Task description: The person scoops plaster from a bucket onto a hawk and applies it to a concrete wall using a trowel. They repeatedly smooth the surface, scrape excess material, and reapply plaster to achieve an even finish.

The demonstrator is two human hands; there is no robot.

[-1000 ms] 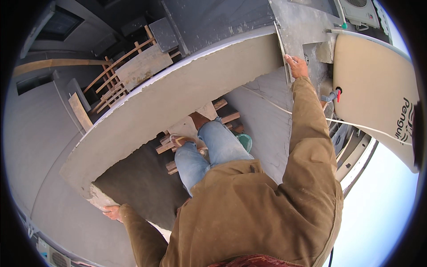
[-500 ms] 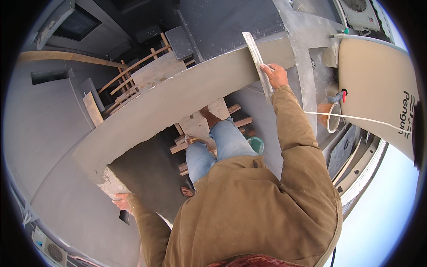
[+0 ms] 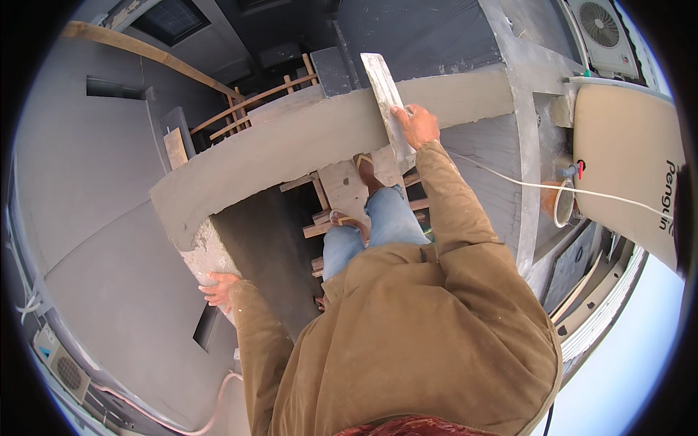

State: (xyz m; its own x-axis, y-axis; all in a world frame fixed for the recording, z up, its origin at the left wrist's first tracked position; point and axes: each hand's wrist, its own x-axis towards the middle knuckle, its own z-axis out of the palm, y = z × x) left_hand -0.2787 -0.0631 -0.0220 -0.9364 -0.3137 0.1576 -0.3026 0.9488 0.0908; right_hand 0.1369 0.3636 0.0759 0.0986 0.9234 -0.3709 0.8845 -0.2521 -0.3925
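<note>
My right hand [image 3: 417, 127] grips a long, flat, pale plastering trowel [image 3: 382, 87], which lies across the smooth grey plastered top of a wall [image 3: 291, 142]. The trowel spans the band's width and its lower end passes the near edge; my fingers hide its handle. At the left, my left hand [image 3: 220, 288] rests with fingers spread on a rough, unplastered stretch of masonry [image 3: 209, 254] where the wall turns toward me. That hand holds nothing.
My sandalled feet [image 3: 349, 221] stand on boards and wooden slats [image 3: 318, 229], beside a dark drop. A bamboo railing [image 3: 269, 102] runs beyond the wall. To the right are a beige tank [image 3: 622, 145], a bucket [image 3: 563, 203] and a white cord [image 3: 538, 184].
The trowel has moved left along the wall top and turned to show more of its flat face. My left hand stays on the rough masonry, and the whole view has shifted.
</note>
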